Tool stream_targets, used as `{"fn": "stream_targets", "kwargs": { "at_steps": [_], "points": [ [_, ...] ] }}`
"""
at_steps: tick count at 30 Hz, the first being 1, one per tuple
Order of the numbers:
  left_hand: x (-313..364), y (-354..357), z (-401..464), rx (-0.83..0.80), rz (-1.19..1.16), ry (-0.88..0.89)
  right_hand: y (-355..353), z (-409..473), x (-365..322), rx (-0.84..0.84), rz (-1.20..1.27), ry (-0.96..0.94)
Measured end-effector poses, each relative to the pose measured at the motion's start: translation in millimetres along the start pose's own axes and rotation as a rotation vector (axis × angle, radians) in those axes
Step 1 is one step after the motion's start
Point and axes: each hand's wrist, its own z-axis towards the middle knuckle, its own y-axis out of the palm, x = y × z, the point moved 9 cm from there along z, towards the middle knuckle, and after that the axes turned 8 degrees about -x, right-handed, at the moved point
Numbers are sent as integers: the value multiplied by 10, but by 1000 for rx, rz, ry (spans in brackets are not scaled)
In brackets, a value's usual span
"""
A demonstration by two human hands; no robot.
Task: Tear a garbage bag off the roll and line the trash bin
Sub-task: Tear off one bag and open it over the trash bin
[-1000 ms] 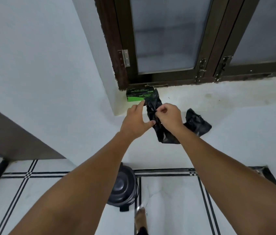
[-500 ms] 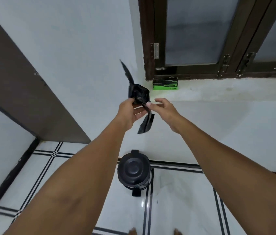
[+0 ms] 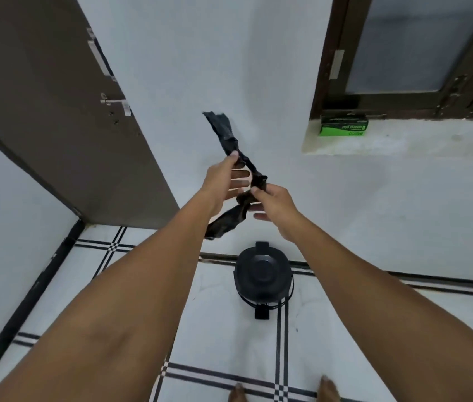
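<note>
Both hands were up around the middle of the frame, working on a black garbage bag [image 3: 231, 142] that was all twisted into a long crumpled strip. The left hand [image 3: 223, 181] had its thumb pinched against the upper part of the strip, with the other fingers spread out fairly straight behind the plastic. The right hand [image 3: 273, 203] was just to the right and a bit lower, thumb and forefinger nipping the bunched-up middle bit of the bag, the rest of its fingers loose underneath. One end of the bag stuck up toward the upper middle of the frame, the other end dangled down and left, over the left forearm.

The trash bin [image 3: 262, 275] sat on the floor below the hands, lower middle of the frame, against the wall, lid closed, with a little pedal poking out toward the bottom. No bag in it.

The green box [image 3: 344, 125] of bags was up on the window ledge [image 3: 403, 140] in the upper right, well apart from the hands. A brown door [image 3: 55, 97] filled the upper left. Bare toes [image 3: 328, 390] showed at the bottom edge on the white tiled floor [image 3: 113, 285] with its dark lines.
</note>
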Motion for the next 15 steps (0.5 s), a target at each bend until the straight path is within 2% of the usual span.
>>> {"fn": "stream_targets", "kwargs": {
  "at_steps": [2,5,11,15],
  "points": [
    [-63,-71,-85,-95,261,-17,-18,15,94,91,164,65],
    [-389,-87,-186,-320,366,-100,-168,64,198,231,257,134],
    [-811,-96,-301,-437,324,-222,-388,17,383,389,187,262],
    [-800,182,-429,-599,217,-273,-545,-58,445,459,207,291]
  ]
}}
